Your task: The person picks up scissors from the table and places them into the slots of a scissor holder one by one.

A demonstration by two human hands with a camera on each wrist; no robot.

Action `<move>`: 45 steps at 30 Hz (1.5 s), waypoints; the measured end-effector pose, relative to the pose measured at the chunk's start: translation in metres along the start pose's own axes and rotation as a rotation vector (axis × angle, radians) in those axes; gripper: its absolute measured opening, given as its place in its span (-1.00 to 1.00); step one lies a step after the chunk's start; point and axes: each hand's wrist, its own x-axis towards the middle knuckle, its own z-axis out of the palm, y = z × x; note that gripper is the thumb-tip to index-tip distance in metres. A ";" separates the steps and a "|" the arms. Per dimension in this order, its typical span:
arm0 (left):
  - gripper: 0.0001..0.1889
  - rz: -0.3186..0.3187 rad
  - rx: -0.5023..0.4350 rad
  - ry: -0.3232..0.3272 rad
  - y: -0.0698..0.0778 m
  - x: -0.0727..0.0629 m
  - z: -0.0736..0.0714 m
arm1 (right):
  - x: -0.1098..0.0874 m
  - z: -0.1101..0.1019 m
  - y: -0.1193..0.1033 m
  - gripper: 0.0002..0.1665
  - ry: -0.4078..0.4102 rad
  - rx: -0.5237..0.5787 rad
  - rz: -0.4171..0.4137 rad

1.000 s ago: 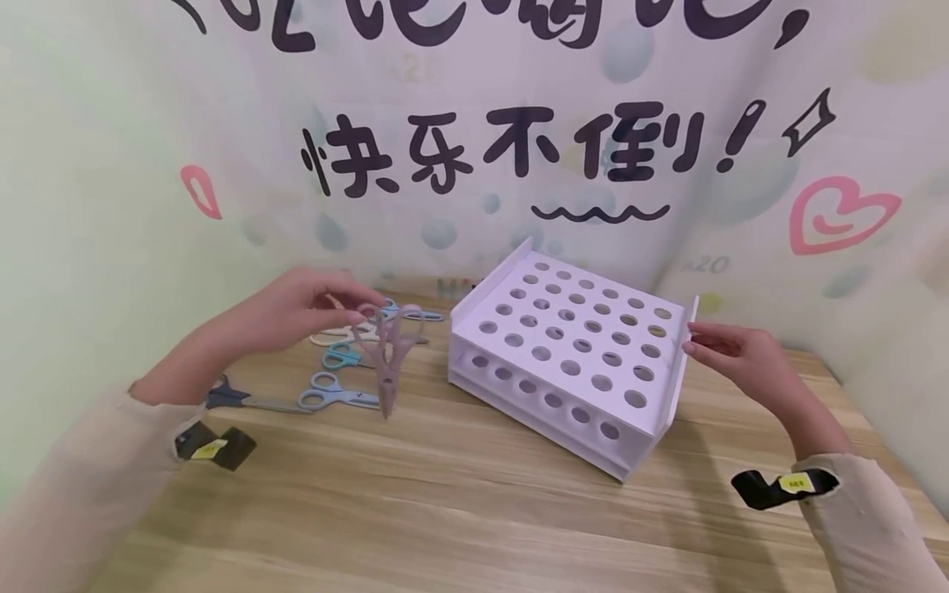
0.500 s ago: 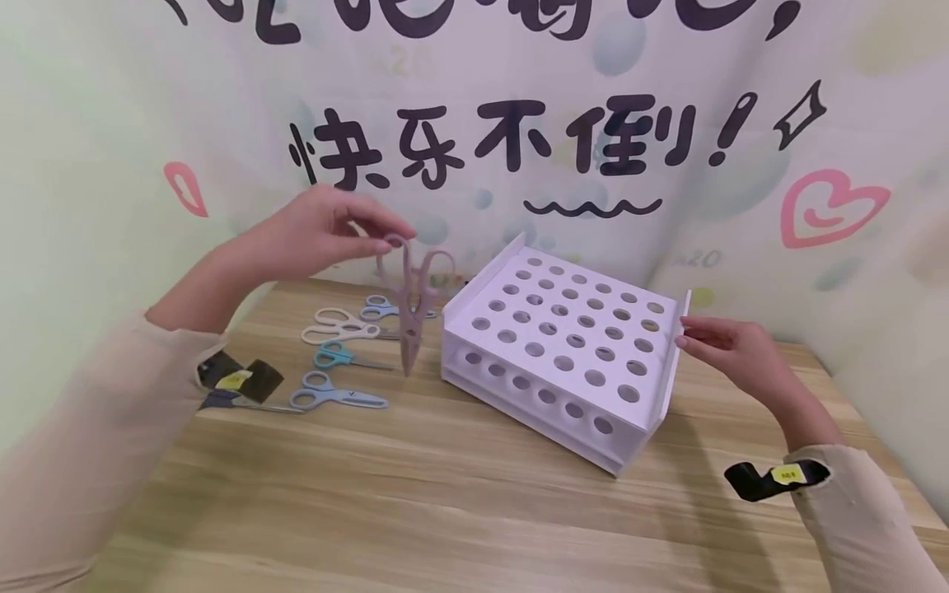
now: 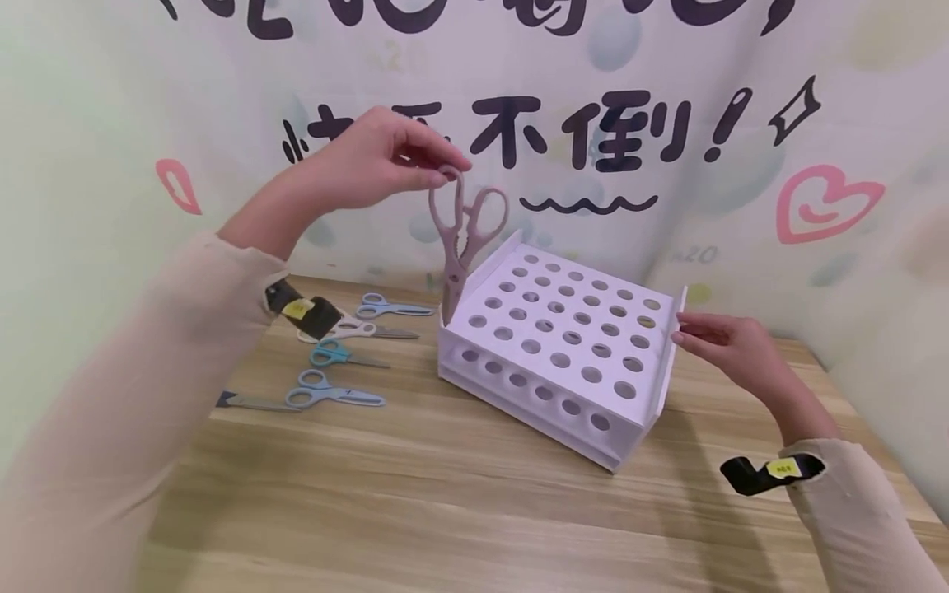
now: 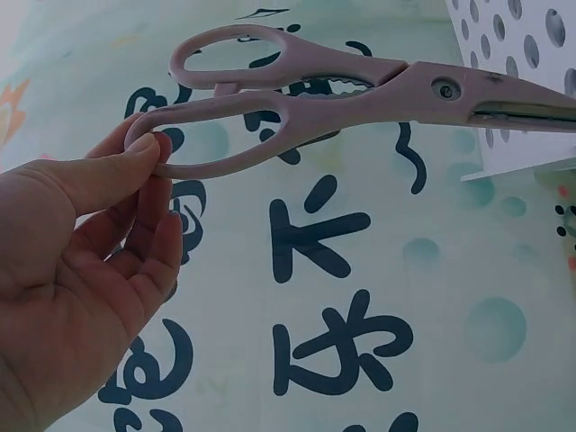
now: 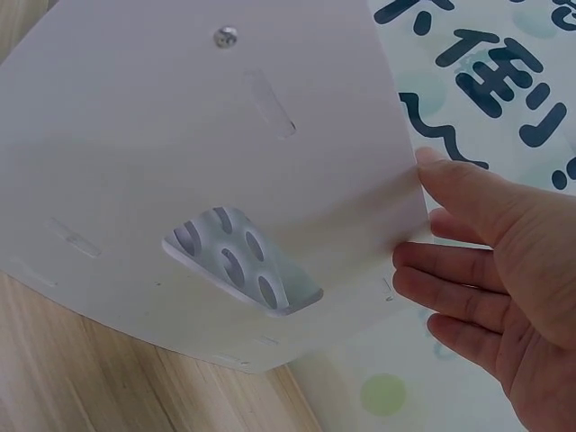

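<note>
My left hand [image 3: 371, 161] pinches one handle loop of dusty-pink scissors [image 4: 360, 99] between thumb and fingers. In the head view they hang point down, tip over the near left corner of a white rack [image 3: 571, 329] with rows of round holes. A serrated gap shows between the scissors' handles in the left wrist view. My right hand [image 3: 734, 346] holds the upper edge of the rack's right side panel [image 5: 315, 171], thumb at the edge and fingers against the outer face.
Left of the rack lie light-blue scissors [image 3: 334, 391], teal scissors [image 3: 334, 354], white-handled scissors [image 3: 359, 329] and blue scissors [image 3: 389, 307]. Dark-handled scissors [image 3: 255, 402] lie farther left. A printed cloth [image 3: 474, 74] hangs behind the wooden table [image 3: 445, 519].
My left hand has lifted the pink scissors up and to the right, from over the other scissors to the rack's left corner. My right hand stays at the side panel.
</note>
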 end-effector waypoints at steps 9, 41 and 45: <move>-0.74 -0.017 -0.016 0.007 -0.003 0.035 0.008 | 0.001 0.001 0.001 -0.43 0.000 0.001 0.022; -0.74 -0.117 -0.132 0.057 -0.056 0.073 0.066 | 0.000 0.002 0.003 -0.40 -0.004 0.002 0.059; -0.74 -0.115 -0.153 0.055 -0.061 0.070 0.072 | 0.001 0.001 0.003 -0.39 -0.008 0.004 0.065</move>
